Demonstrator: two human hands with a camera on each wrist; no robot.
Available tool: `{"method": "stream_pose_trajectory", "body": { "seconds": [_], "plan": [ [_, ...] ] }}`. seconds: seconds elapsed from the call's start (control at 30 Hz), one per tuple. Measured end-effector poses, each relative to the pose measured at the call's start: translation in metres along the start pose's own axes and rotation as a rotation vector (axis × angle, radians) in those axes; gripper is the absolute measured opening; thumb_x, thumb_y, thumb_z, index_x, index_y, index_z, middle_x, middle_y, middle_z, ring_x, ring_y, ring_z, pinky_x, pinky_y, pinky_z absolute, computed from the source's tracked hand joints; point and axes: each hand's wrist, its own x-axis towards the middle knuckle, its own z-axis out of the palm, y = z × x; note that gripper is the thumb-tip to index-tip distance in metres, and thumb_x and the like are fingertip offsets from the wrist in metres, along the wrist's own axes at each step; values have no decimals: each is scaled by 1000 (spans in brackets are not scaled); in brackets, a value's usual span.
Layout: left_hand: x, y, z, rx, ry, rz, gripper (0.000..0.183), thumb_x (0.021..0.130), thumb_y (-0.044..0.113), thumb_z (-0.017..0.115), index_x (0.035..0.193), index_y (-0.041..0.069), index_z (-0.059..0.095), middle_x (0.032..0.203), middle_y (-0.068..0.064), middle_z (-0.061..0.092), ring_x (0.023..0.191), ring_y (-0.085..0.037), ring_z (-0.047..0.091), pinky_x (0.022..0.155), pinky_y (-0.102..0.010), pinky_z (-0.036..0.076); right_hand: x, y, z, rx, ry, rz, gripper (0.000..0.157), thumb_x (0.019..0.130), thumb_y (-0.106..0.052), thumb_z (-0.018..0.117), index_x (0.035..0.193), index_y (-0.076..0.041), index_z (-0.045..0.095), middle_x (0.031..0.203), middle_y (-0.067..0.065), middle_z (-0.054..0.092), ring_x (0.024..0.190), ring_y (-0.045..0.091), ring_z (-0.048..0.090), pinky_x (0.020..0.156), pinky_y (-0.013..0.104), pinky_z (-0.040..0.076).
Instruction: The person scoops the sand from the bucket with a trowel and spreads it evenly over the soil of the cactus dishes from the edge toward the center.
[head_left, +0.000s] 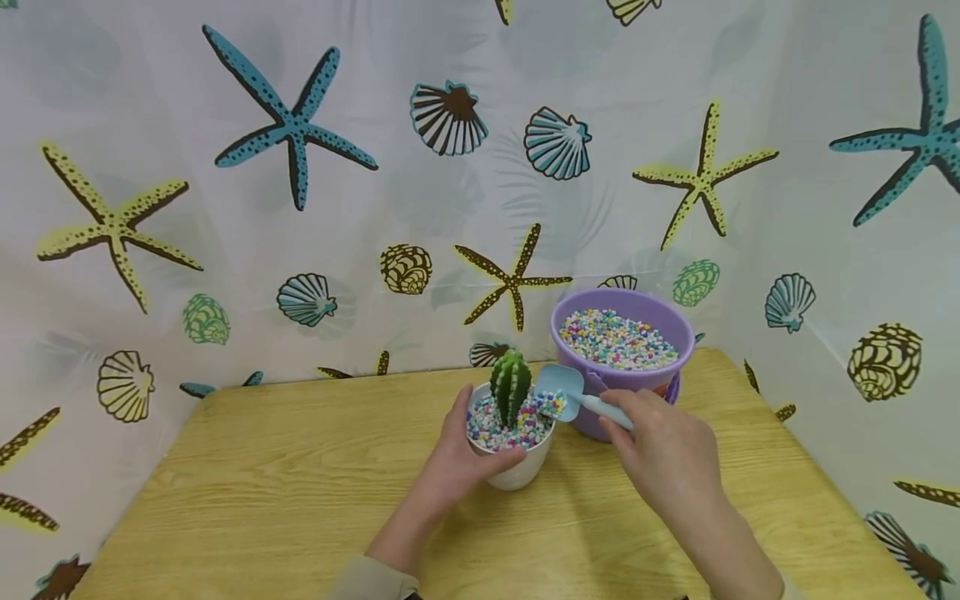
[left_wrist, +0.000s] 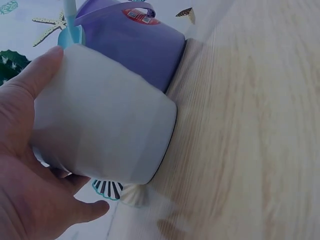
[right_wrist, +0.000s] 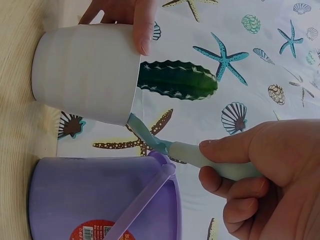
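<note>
A white pot (head_left: pixel 517 477) stands on the table with a green ribbed cactus (head_left: pixel 511 385) upright in its middle and colourful pebbles (head_left: pixel 491 425) around the stem. My left hand (head_left: pixel 467 454) grips the pot from the left, thumb at the near rim. In my right hand (head_left: pixel 670 446) is the handle of a light blue toy shovel (right_wrist: pixel 200 156). Its blade, with some pebbles on it, tilts down at the pot's right rim, as the right wrist view also shows. The fingers behind the pot are partly hidden in the head view.
Close behind the pot on the right stands a purple bucket (head_left: pixel 678 321) holding many small coloured pebbles, its handle hanging down. A wooden table (head_left: pixel 300 483) lies beneath. White cloth (head_left: pixel 360 200) printed with starfish and shells hangs along the back and sides.
</note>
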Motion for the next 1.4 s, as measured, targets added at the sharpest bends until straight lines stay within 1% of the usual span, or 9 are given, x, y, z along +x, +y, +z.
{"method": "stream_pose_trajectory", "body": {
  "seconds": [0.2,0.43,0.53,0.7,0.83,0.93,1.13,1.27,1.4],
  "plan": [
    [-5,1,9,52,76,18,128,84,36,100,176,7,15,171,-29,31,155,-46,37,127,-64,30,-2,-3,3,-5,25,-11,29,90,-12,94,117,-16,83,88,2,72,57,12,54,49,33,43],
    [-14,8,21,102,181,-27,129,81,44,100,176,9,19,168,-30,33,150,-49,44,123,-65,38,-4,-5,5,-30,55,-34,31,90,-13,94,118,-16,82,89,2,72,54,13,51,47,32,41],
    [-16,9,24,107,204,-38,131,80,45,100,175,8,18,168,-30,32,149,-50,45,122,-65,39,-4,-6,6,-40,66,-46,32,89,-13,95,118,-16,82,89,2,72,54,12,51,47,32,40],
    [-14,7,14,53,123,-42,128,85,41,99,175,8,15,171,-28,28,153,-48,39,125,-65,34,-5,-6,7,-43,90,-66,33,88,-12,95,118,-16,82,88,2,71,55,14,55,46,33,41],
    [-8,5,-1,-9,19,-51,122,87,35,98,175,12,17,173,-22,33,158,-44,35,128,-65,28,-6,-6,8,-41,93,-69,33,88,-11,96,118,-16,82,89,2,71,56,14,56,46,33,41],
    [-5,3,-8,-16,-21,-66,125,86,36,99,176,14,16,173,-22,36,160,-44,33,129,-66,25,-6,-7,8,-40,96,-71,34,87,-11,96,118,-16,82,88,2,71,56,13,55,46,32,40],
    [-8,-1,-4,-3,14,-50,128,83,39,101,177,12,17,176,-22,30,161,-45,29,130,-66,23,-7,-7,9,-37,102,-76,35,86,-10,97,118,-16,82,88,2,71,55,12,53,46,32,40],
    [-12,1,3,24,67,-10,128,83,40,100,176,9,18,173,-25,29,157,-45,35,128,-65,28,-6,-7,10,-38,114,-85,35,86,-10,96,118,-16,82,90,3,72,55,14,57,46,32,41],
    [-17,5,10,77,114,-2,131,82,44,100,176,9,16,170,-27,28,152,-46,41,126,-64,34,-6,-6,11,-46,123,-95,37,85,-9,97,118,-16,82,90,3,72,55,16,58,46,33,42]
  ]
}}
